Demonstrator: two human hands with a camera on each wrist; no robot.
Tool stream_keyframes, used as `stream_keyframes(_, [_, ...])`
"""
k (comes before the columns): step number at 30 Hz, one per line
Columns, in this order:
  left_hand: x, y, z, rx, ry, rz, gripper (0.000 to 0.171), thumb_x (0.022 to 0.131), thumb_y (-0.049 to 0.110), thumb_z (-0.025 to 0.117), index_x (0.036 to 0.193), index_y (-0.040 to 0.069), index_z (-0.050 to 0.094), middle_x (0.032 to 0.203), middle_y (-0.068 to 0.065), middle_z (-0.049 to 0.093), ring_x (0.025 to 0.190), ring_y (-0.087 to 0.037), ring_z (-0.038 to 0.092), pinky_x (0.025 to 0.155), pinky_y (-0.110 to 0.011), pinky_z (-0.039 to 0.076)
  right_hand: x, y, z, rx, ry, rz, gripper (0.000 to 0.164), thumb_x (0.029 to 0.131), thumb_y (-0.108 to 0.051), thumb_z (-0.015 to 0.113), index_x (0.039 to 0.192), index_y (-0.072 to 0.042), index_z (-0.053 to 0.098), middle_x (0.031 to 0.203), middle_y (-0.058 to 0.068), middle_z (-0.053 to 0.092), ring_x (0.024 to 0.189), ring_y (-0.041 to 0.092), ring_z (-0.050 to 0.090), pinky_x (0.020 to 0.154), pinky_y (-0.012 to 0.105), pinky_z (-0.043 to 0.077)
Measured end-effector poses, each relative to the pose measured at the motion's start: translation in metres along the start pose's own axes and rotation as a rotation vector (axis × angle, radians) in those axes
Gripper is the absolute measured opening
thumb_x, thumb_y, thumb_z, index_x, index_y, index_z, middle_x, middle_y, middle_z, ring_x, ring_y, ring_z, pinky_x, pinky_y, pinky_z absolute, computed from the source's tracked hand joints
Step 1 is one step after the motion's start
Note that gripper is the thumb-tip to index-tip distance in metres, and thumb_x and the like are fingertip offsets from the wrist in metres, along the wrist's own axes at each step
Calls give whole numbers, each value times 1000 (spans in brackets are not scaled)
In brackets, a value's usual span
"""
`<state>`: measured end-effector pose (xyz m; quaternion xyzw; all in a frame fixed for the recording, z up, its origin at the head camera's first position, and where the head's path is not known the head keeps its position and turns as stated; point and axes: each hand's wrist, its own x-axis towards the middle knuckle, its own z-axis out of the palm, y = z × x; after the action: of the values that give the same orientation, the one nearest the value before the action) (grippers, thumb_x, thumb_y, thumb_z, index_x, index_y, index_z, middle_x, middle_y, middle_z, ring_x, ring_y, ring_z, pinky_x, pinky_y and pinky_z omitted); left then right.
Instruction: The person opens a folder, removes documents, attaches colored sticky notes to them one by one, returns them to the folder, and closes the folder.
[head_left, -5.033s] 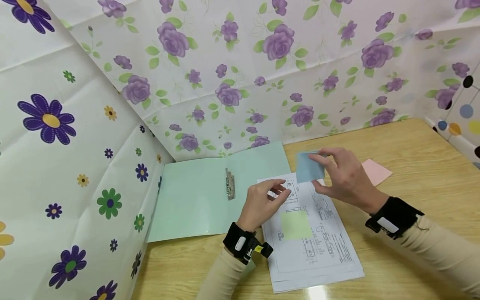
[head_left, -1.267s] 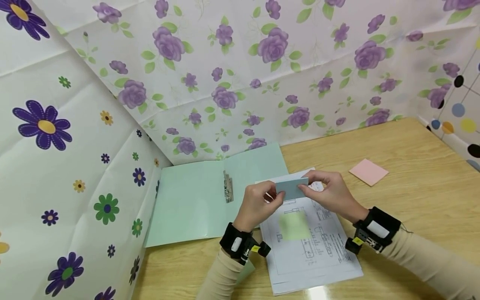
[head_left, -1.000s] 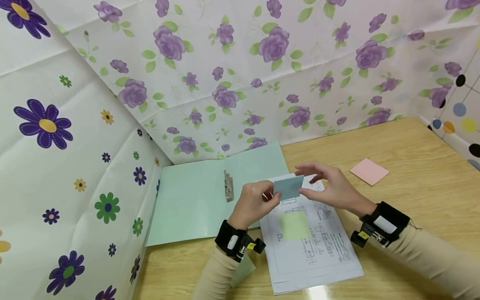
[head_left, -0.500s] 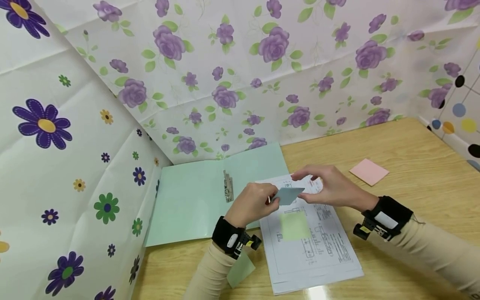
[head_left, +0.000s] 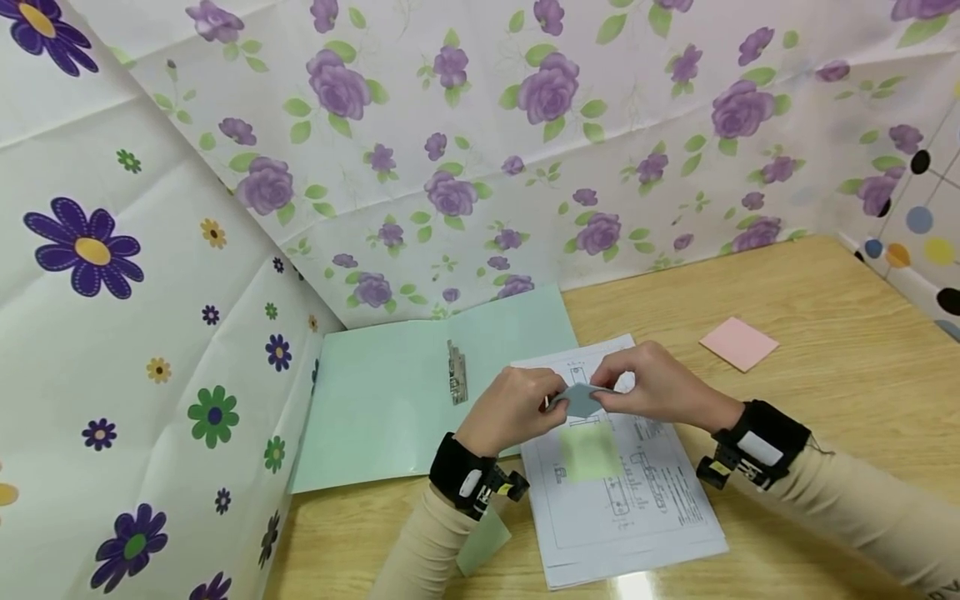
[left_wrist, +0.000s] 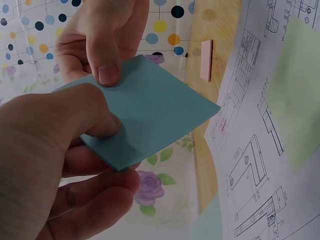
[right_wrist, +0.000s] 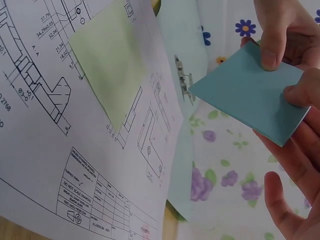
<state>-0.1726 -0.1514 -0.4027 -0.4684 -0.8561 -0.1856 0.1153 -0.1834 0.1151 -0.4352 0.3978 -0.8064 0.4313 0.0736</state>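
Right hand (head_left: 660, 387), fingers parted moments ago, now pinches the blue pad (head_left: 582, 402); left hand (head_left: 512, 410) pinches its other side. Pad between both, above the papers (head_left: 637, 533), seemingly steadier for handling.

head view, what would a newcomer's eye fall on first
Probably the purple-flowered backdrop across the top. Next, likely the blue pad pinched by the left hand and right hand over the printed drawings. The pink pad also stands out, lying on the wooden table to the right.
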Motion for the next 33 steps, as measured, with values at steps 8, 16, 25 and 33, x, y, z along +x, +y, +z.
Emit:
stream_keyframes(8, [4,1,-1,3,56,-22,10,99,0,77,94,9,79,79,-1,74,62,-3,50,63,-12,35,0,5,-3,1,58,-27,26,93,8,84,96,-17,85,90,-11,83,82,-4,70,76,30,63])
stream_keyframes(16, [3,-1,2,-16,114,-95,4,101,8,81,105,9,83,94,-4,83,72,-10,70,67,-15,52,-1,5,-11,-5,118,-28,26,92,9,84,97,-16,85,89,-8,84,81,-3,73,76,25,61])
stream_keyframes(25, [-3,-7,-4,-198,203,-190,28,99,12,87,124,3,78,117,-14,83,95,-26,84,88,-29,69,-8,0,-31,46,302,93,21,94,6,84,100,-14,86,91,-6,83,90,-2,73,98,16,51])
stream_keyframes(33, [-2,-4,-2,-295,263,-216,28,99,8,85,126,3,79,116,-15,84,97,-26,85,87,-33,71,-11,-4,-28,106,411,120,20,95,10,81,103,-8,85,100,-27,77,93,-4,73,98,14,54])
